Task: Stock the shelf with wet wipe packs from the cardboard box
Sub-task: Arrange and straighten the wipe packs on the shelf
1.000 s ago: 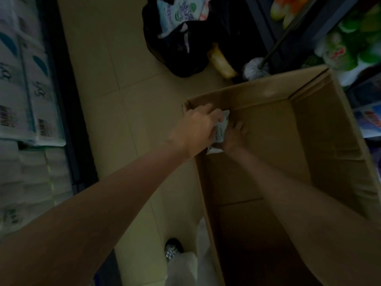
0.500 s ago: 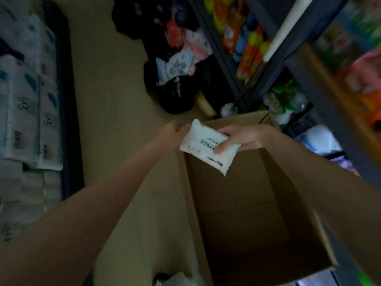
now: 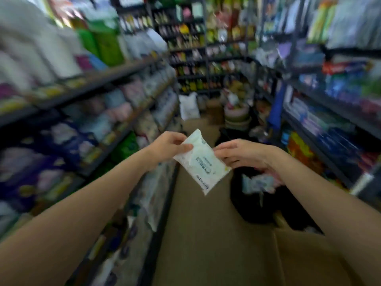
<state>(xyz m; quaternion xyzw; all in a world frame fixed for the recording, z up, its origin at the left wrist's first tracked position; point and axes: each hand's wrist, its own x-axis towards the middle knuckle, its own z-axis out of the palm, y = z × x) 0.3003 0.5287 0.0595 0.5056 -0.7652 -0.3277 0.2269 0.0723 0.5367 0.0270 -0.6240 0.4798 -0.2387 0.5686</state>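
Note:
A white wet wipe pack (image 3: 201, 162) with printed text hangs tilted in mid-air over the aisle floor. My left hand (image 3: 168, 146) pinches its upper left corner. My right hand (image 3: 243, 154) grips its right edge between thumb and fingers. A corner of the brown cardboard box (image 3: 305, 256) shows at the lower right, under my right forearm; its inside is out of view. The left shelf (image 3: 115, 73) holds rows of soft packs, blurred by motion.
Stocked shelves (image 3: 329, 112) line the right side of the narrow aisle. A black bag (image 3: 253, 207) with packets in it sits on the floor just past the box. A white sack (image 3: 188, 106) and stacked tubs stand at the far end.
The view has swung up from the box to the aisle. The pack has come out of the box and risen. My left hand now pinches its corner.

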